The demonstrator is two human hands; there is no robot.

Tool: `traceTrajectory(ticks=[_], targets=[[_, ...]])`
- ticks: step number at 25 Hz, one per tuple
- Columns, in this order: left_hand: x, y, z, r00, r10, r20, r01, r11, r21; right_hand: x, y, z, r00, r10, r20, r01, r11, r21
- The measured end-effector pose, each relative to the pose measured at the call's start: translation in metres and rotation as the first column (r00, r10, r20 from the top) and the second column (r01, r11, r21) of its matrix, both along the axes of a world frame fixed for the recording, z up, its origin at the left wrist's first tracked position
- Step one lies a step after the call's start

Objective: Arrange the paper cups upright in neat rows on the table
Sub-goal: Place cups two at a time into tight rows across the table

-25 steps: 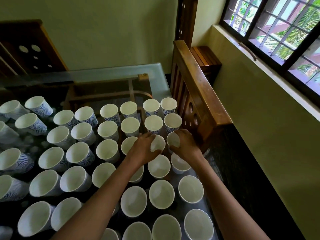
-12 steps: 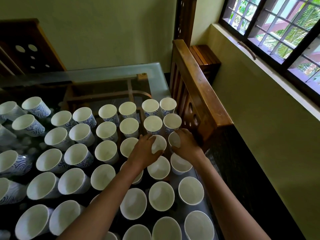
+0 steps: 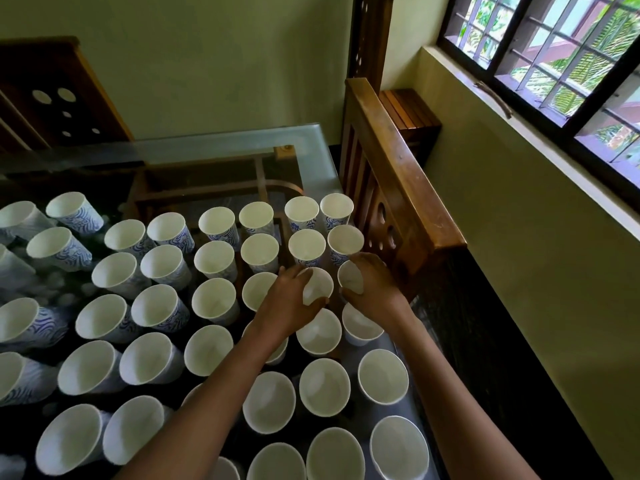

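Note:
Several white paper cups with blue wave patterns stand upright in rows across the glass table [image 3: 311, 157]. My left hand [image 3: 287, 303] grips one cup [image 3: 318, 284] in the third row from the far end, fingers and thumb curled round its rim. My right hand [image 3: 372, 289] grips the neighbouring cup [image 3: 349, 278] in the rightmost column, close to the wooden chair back. Both cups stand upright among the others. Two full rows lie just beyond them, such as a cup [image 3: 306, 245].
A wooden chair back [image 3: 398, 188] runs along the table's right edge, right against the outer cups. Another dark chair back [image 3: 55, 98] stands at the far left. A wall and barred window [image 3: 554, 57] are on the right. Bare glass shows at the far end.
Both hands stay on the same two cups; they have shifted only slightly, and the cups' rims show a little more between the fingers.

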State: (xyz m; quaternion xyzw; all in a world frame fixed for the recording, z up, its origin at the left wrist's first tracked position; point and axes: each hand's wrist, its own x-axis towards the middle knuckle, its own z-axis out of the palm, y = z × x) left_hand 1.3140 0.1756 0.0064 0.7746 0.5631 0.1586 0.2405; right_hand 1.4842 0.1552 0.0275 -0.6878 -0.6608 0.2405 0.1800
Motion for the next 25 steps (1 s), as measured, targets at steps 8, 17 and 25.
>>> traceTrajectory(ticks=[8,17,25], targets=[[-0.012,-0.049,-0.001,1.0,0.013,0.019,-0.013,0.999,0.033,0.008,-0.059,-0.013,0.998,-0.055,-0.008,0.055,0.997,0.057],[-0.013,-0.068,-0.002,1.0,-0.014,0.005,0.014,1.0,-0.02,0.004,-0.076,-0.022,0.995,-0.095,-0.003,0.095,0.995,-0.016],[-0.007,-0.069,0.0,1.0,-0.001,-0.009,0.0,0.998,-0.063,0.007,-0.073,-0.025,0.991,-0.136,-0.017,0.136,0.991,0.012]])
